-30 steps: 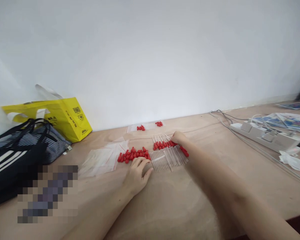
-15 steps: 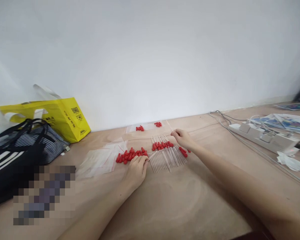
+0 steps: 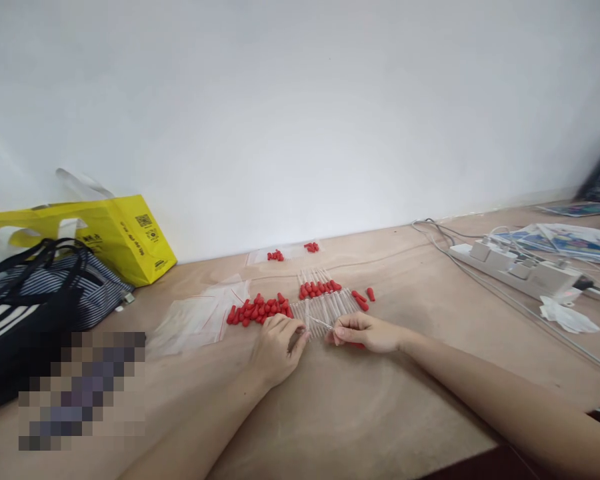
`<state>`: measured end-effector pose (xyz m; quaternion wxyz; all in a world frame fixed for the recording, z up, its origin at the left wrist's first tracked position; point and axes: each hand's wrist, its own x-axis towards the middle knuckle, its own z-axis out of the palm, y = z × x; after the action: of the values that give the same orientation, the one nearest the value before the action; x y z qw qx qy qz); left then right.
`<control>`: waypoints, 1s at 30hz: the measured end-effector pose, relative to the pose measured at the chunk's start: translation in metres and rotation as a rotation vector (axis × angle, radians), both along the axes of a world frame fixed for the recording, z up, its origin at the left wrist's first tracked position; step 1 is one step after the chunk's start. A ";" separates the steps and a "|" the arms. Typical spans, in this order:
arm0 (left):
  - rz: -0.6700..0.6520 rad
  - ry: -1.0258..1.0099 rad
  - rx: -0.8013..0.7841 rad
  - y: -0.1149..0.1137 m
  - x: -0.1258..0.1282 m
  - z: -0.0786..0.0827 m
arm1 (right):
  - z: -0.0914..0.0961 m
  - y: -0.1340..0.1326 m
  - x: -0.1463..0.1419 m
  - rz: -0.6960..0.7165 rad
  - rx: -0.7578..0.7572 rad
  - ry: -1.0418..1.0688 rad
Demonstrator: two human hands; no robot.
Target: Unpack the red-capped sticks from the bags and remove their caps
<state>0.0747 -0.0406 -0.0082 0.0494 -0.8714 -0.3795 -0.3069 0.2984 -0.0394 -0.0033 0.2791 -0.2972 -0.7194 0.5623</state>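
Thumb and fingers of my left hand (image 3: 280, 345) are closed on the lower end of a clear glass dropper tube (image 3: 307, 311), which points away from me. My right hand (image 3: 365, 333) pinches a dropper (image 3: 322, 323), its glass slanting up and left, with red rubber showing beneath the fingers. Between and behind the hands lies a row of bare glass tubes (image 3: 343, 305). Beyond it are several droppers with red bulbs fitted (image 3: 320, 289). A heap of loose red rubber bulbs (image 3: 257, 309) lies just past my left hand. A few red bulbs (image 3: 371, 294) lie at the right.
Clear zip bags (image 3: 195, 317) lie left of the heap. Another bag with red-bulbed droppers (image 3: 294, 253) is near the wall. A yellow bag (image 3: 145, 243) and a dark striped bag (image 3: 100, 287) stand left. A power strip (image 3: 505, 270), cables and crumpled tissue (image 3: 569, 315) are right.
My right hand has come back toward me from the far side of the row and now holds a dropper beside my left hand. The left hand has shifted slightly right, its tube now pointing away.
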 end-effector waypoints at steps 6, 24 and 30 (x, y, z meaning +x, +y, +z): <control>-0.030 -0.014 -0.043 0.000 -0.008 0.002 | -0.002 0.002 0.001 -0.100 0.052 -0.036; -0.006 -0.057 0.022 0.005 -0.005 0.003 | -0.010 0.007 -0.057 -0.272 -0.221 0.441; 0.016 -0.016 0.067 0.007 -0.004 0.004 | -0.012 0.005 -0.052 -0.307 -0.127 0.445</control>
<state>0.0710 -0.0336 -0.0046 0.0779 -0.8637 -0.3765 -0.3260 0.2469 -0.0346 -0.0150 0.4931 -0.2887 -0.5501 0.6090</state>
